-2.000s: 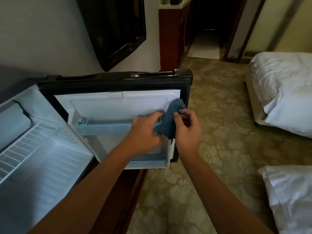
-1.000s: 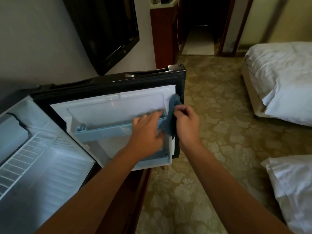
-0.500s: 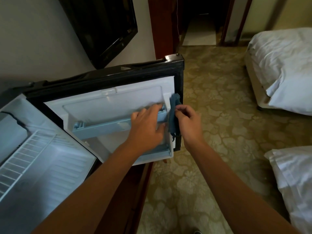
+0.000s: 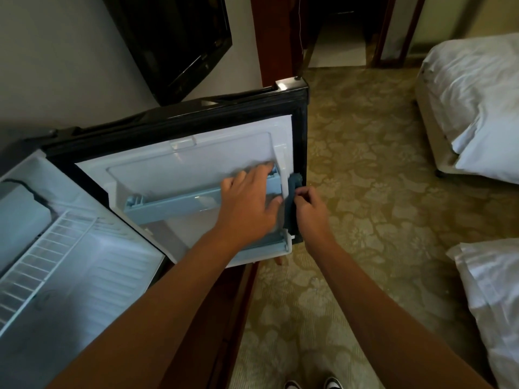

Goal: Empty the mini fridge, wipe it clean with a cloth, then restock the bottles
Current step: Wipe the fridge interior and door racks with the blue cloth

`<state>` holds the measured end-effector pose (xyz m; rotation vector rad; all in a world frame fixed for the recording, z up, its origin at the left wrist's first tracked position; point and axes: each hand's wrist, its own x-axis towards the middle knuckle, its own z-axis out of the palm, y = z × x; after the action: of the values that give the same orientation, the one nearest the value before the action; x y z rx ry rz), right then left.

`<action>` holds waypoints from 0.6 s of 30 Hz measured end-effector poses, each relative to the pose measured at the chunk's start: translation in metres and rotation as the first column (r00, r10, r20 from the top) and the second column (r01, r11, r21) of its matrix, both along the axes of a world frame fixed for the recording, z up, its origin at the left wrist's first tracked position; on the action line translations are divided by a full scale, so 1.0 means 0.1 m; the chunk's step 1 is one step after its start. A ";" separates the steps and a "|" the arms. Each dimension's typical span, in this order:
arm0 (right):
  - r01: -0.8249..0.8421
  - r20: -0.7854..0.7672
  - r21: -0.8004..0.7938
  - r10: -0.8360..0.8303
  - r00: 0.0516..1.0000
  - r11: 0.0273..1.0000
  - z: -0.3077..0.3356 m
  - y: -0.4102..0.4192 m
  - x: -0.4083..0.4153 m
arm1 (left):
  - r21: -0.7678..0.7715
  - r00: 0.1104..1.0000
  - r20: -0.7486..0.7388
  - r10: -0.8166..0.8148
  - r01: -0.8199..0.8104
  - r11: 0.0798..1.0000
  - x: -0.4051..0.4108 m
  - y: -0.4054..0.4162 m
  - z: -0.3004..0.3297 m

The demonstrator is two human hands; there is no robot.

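Left to right: I see the fridge cavity [image 4: 70, 276] lit and bare of bottles, wire shelf [image 4: 36, 256] in place, so I judge emptying is done and we're mid-wipe. The door [image 4: 196, 153] is swung wide open, inner liner facing me. My left hand [image 4: 248, 204] lies over the right end of the blue door shelf [image 4: 174, 204], fingers fairly straight and pressing on it, likely to stop the door swinging under wiping pressure. My right hand [image 4: 310, 206] pinches the dark blue cloth [image 4: 292, 203] between thumb and fingers, cloth hanging against the door's outer edge by the black gasket [image 4: 300, 130]. Cloth sits just right of the left hand, near it, between both hands. No bottles in view. Beds [image 4: 471, 102] far right, irrelevant.
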<state>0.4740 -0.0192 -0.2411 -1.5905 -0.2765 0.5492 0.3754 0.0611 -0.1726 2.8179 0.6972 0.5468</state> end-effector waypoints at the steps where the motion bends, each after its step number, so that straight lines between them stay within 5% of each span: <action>1: -0.001 -0.012 -0.002 0.001 1.000 1.000 -0.04 0.00 0.00 | 0.004 1.000 0.000 0.000 0.000 1.000 0.00 0.00 0.00; 18: 0.015 -0.099 -0.007 -0.016 0.995 1.000 -0.19 -0.05 -0.06 | 0.094 1.000 -0.028 0.012 -0.010 0.996 -0.01 0.01 -0.07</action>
<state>0.4683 -0.0237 -0.2596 -1.5646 -0.1878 0.6160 0.3746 0.0624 -0.1792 2.9159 0.7107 0.5563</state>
